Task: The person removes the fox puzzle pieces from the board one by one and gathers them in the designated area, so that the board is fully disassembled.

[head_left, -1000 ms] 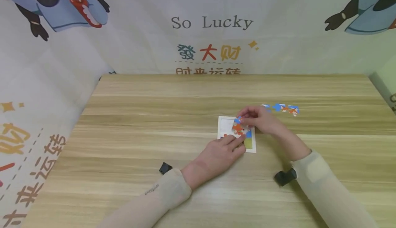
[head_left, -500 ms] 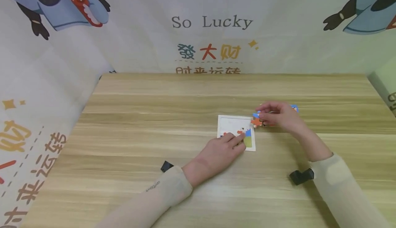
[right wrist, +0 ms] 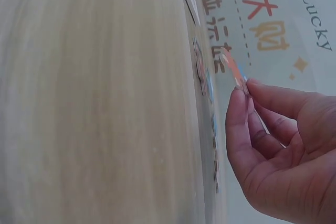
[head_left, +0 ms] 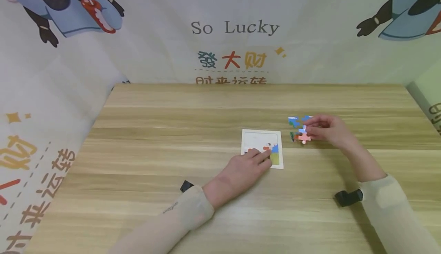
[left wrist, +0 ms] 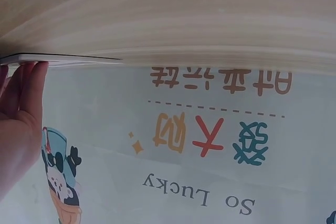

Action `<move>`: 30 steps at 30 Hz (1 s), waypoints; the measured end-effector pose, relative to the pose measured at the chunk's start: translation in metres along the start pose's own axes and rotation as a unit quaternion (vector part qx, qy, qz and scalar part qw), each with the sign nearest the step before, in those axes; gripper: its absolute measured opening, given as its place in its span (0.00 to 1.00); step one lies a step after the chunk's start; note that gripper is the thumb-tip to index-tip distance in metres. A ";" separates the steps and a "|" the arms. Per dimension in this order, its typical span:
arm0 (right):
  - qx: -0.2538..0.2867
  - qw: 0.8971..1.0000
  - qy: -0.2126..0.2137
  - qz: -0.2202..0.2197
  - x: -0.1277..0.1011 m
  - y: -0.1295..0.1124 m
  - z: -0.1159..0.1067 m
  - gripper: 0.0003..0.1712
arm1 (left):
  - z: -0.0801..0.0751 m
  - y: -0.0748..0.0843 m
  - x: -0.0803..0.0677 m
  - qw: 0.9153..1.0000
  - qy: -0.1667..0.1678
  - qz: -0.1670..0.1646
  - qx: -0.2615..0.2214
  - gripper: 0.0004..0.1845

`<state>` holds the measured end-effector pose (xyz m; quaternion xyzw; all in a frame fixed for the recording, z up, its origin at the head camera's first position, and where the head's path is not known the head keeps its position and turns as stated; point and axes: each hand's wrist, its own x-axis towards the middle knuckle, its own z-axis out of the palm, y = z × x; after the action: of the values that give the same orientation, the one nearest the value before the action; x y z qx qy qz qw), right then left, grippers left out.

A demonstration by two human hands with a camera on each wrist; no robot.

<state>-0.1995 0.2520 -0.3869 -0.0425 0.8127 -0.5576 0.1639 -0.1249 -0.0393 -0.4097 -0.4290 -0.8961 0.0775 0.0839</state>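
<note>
A white puzzle tray [head_left: 280, 158] lies mid-table with a few pieces fitted along its lower part. My left hand [head_left: 242, 171] rests on its lower edge with fingers extended, covering part of the picture; the left wrist view shows those fingertips [left wrist: 39, 69] against the thin tray. To the right of the tray, my right hand [head_left: 330, 131] pinches an orange-and-blue puzzle piece [head_left: 303, 136] between thumb and fingers. In the right wrist view this puzzle piece [right wrist: 234, 69] is held up off the table. Loose puzzle pieces [head_left: 293, 121] lie behind and beside it, some hidden by the right hand.
The wooden table [head_left: 155, 139] runs back to a printed cloth [head_left: 237, 1] hanging behind it. A black wrist camera [head_left: 348, 198] sticks out from the right sleeve, and another black camera [head_left: 186, 186] from the left sleeve.
My right hand has moved right with the puzzle piece, from over the tray to the loose pieces. The left hand has stayed on the tray.
</note>
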 end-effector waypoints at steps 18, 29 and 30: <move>-0.053 0.998 0.005 0.020 -0.002 0.010 -0.010 0.22 | -0.001 0.000 0.000 1.000 -0.003 -0.004 -0.002 0.11; -0.083 0.996 0.023 0.009 -0.003 0.009 -0.011 0.21 | 0.000 0.001 0.000 1.000 0.004 -0.006 0.008 0.10; -0.084 0.996 0.025 0.007 -0.004 0.008 -0.011 0.20 | 0.000 0.001 0.000 1.000 0.006 -0.006 0.008 0.10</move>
<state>-0.1983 0.2658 -0.3900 -0.0366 0.8610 -0.4868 0.1429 -0.1238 -0.0385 -0.4099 -0.4230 -0.8976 0.0819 0.0931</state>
